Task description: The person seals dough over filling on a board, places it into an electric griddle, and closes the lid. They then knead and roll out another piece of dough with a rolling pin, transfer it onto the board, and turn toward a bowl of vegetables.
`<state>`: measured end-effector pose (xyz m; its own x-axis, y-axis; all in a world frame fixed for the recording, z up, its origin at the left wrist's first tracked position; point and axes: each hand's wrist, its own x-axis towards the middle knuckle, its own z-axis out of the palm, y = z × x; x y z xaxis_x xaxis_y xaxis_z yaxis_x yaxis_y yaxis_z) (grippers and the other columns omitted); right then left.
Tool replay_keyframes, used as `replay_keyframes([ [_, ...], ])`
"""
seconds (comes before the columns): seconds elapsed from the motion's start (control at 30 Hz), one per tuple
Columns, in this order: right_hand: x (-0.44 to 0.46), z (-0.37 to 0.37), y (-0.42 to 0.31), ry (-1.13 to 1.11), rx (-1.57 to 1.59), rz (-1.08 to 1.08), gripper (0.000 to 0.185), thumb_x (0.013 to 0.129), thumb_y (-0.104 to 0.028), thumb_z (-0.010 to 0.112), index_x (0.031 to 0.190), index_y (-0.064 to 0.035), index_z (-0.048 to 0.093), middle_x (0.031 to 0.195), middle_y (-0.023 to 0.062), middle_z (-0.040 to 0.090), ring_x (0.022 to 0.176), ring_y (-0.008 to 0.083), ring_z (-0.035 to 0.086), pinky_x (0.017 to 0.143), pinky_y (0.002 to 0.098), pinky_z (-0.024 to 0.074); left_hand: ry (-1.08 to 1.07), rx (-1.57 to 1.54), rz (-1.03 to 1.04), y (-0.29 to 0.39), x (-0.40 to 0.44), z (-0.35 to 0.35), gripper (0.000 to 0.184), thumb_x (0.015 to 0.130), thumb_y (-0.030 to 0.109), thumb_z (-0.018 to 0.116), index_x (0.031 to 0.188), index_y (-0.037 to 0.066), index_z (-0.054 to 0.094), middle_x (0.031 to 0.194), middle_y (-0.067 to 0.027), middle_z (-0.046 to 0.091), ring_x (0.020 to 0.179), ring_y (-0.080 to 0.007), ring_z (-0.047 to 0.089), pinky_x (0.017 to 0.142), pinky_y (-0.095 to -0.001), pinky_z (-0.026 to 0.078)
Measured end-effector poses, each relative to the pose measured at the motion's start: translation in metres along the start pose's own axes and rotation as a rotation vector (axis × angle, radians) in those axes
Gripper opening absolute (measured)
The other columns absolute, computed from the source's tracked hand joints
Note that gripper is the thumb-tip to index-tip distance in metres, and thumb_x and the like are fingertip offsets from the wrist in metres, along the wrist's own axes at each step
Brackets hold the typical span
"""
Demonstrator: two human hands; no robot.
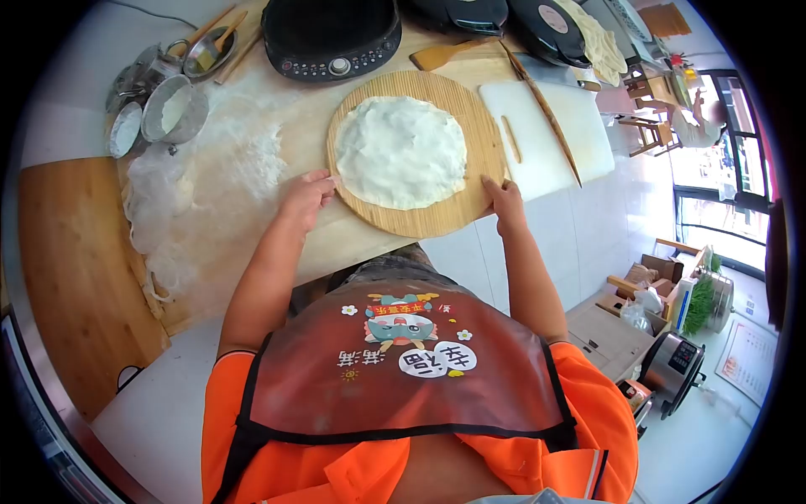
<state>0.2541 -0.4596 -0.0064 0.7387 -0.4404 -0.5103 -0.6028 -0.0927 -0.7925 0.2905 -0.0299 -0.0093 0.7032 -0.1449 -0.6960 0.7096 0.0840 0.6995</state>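
The round wooden board (483,134) overhung the near edge of the tabletop (252,239). The flat white dough (400,152) lay on it, offset toward 9 o'clock. The left hand (309,200) was clamped on the board's rim at 8 o'clock; the right hand (504,202) was clamped at 4 o'clock, thumb on top. Relative to the board, the black electric griddle (332,38) stood at 11 o'clock and the white cutting board (550,126) lay at 3 o'clock.

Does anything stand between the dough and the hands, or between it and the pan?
Nothing visible does. The left hand and right hand hold the board beside the dough; only board and tabletop lie towards the pan.
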Motion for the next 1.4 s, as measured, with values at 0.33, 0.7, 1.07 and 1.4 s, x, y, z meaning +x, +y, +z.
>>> replay_keyframes([
  [0.33, -0.110, -0.018, -0.044, -0.174, 0.650, -0.007, 0.047, 0.104, -0.012, 0.059, 0.146, 0.0029, 0.043, 0.131, 0.0181, 0.063, 0.113, 0.0276, 0.068, 0.095, 0.0419, 0.0600, -0.084, -0.342, 0.110, 0.021, -0.131, 0.044, 0.031, 0.097, 0.002, 0.062, 0.126, 0.004, 0.049, 0.120, -0.0116, 0.063, 0.109, -0.0234, 0.066, 0.095, -0.0431, 0.058],
  [0.7, -0.075, 0.056, -0.103, -0.384, 0.678, 0.002, 0.053, 0.104, -0.009, 0.058, 0.149, 0.0080, 0.037, 0.137, 0.0200, 0.060, 0.120, 0.0273, 0.065, 0.099, 0.0400, 0.0581, 0.101, -0.295, 0.282, 0.076, -0.140, -0.004, 0.030, 0.098, 0.002, 0.056, 0.126, 0.003, 0.047, 0.119, -0.0129, 0.063, 0.105, -0.0241, 0.067, 0.093, -0.0436, 0.057],
  [1.07, 0.098, 0.155, -0.244, -0.444, 0.568, -0.174, 0.041, 0.098, -0.012, 0.064, 0.133, 0.0064, 0.053, 0.119, 0.0176, 0.067, 0.103, 0.0272, 0.071, 0.080, 0.0423, 0.0609, 0.125, -0.454, 0.484, 0.200, 0.030, -0.049, 0.029, 0.099, 0.003, 0.052, 0.127, -0.005, 0.052, 0.126, -0.0171, 0.065, 0.111, -0.0297, 0.068, 0.095, -0.0462, 0.057],
  [1.4, 0.085, 0.145, -0.272, -0.430, 0.435, -0.253, 0.036, 0.099, -0.013, 0.059, 0.129, 0.0067, 0.055, 0.116, 0.0165, 0.067, 0.099, 0.0272, 0.071, 0.079, 0.0434, 0.0608, 0.171, -0.589, 0.285, 0.194, 0.075, -0.049, 0.030, 0.098, 0.005, 0.054, 0.124, -0.010, 0.058, 0.125, -0.0197, 0.066, 0.108, -0.0303, 0.067, 0.096, -0.0440, 0.058],
])
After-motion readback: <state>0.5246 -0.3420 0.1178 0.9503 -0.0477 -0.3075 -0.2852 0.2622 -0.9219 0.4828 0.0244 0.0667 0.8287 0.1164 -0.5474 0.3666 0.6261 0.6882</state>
